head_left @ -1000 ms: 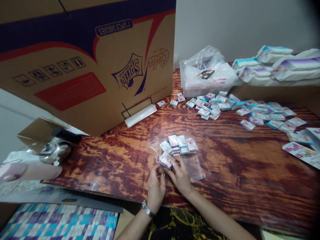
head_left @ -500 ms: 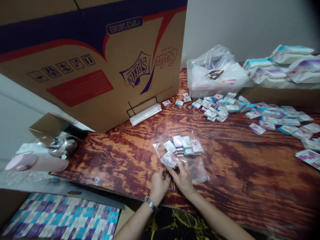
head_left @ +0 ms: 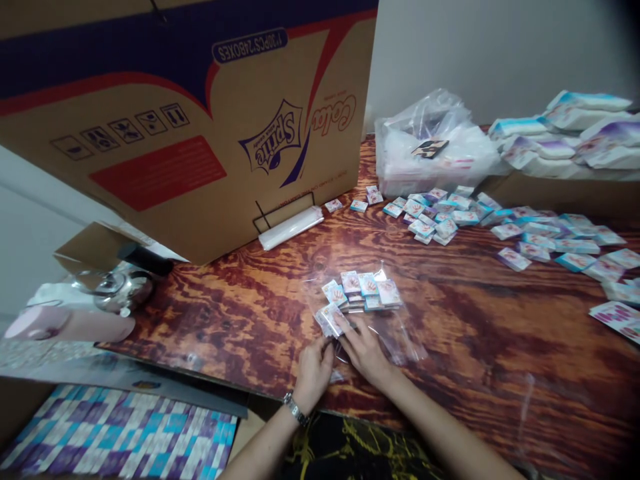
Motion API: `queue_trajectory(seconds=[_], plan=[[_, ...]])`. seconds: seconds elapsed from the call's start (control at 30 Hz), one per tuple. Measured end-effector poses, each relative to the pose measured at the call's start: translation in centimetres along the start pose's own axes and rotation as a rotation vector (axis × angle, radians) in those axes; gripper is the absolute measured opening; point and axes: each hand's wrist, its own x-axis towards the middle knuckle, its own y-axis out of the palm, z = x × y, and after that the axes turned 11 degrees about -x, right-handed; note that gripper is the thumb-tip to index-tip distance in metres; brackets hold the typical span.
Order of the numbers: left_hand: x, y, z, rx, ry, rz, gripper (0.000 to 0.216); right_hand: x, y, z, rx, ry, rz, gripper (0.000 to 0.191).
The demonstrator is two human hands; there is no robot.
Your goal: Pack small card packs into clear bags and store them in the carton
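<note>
A clear plastic bag (head_left: pixel 403 340) lies flat on the table in front of me. Several small flat white boxes (head_left: pixel 368 285) with blue and purple edges are grouped at it, some stacked; whether all are inside the film is hard to tell. My left hand (head_left: pixel 314 367), with a metal watch at the wrist, is closed with curled fingers at the bag's near edge. The fingers of my right hand (head_left: pixel 366 350) grip the edge of the nearest small boxes (head_left: pixel 331 320), which sit tilted and fanned at the group's lower left.
Many loose small boxes (head_left: pixel 465 217) spread across the back right. Behind them stand plastic packaging (head_left: pixel 435 153) and soft packs (head_left: pixel 545 143). A large carton (head_left: pixel 175 153) rises at left, with a plastic roll (head_left: pixel 291 228) before it. A pink bottle (head_left: pixel 75 325) lies far left; a filled box sits below.
The nearest small boxes have shifted slightly left and fanned apart, with my right hand following. My left hand has moved a little down and left. The view shifted slightly.
</note>
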Motion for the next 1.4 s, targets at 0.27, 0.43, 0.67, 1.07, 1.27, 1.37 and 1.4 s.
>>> queue_trajectory(seconds=[0.27, 0.43, 0.67, 1.07, 1.27, 1.37, 1.4], plan=[[-0.6, -0.9, -0.3, 0.119, 0.005, -0.043, 0.018, 0.8, 0.3, -0.6, -0.168, -0.162, -0.026, 0.048], [-1.4, -0.8, -0.3, 0.246, 0.271, -0.308, 0.053, 1.1, -0.5, -0.1, -0.049, -0.150, 0.011, 0.055], [0.3, -1.1, -0.4, 0.516, 0.468, -0.275, 0.055, 2.0, -0.7, -1.6, -0.121, -0.187, -0.035, 0.056], [1.7, -1.4, 0.1, 0.540, 0.478, -0.279, 0.046, 4.0, -0.1, -2.3, -0.384, -0.135, 0.086, 0.051], [2.5, -0.9, -0.1, 0.554, 0.475, -0.262, 0.046, 4.4, 0.2, -2.0, -0.393, -0.133, 0.073, 0.044], [3.1, -0.5, 0.1, 0.537, 0.528, -0.307, 0.041, 4.7, 0.3, -1.9, -0.455, -0.154, 0.083, 0.042], [3.3, -0.5, 0.1, 0.531, 0.541, -0.327, 0.039, 4.7, 0.2, -1.9, -0.473, -0.163, 0.089, 0.041]])
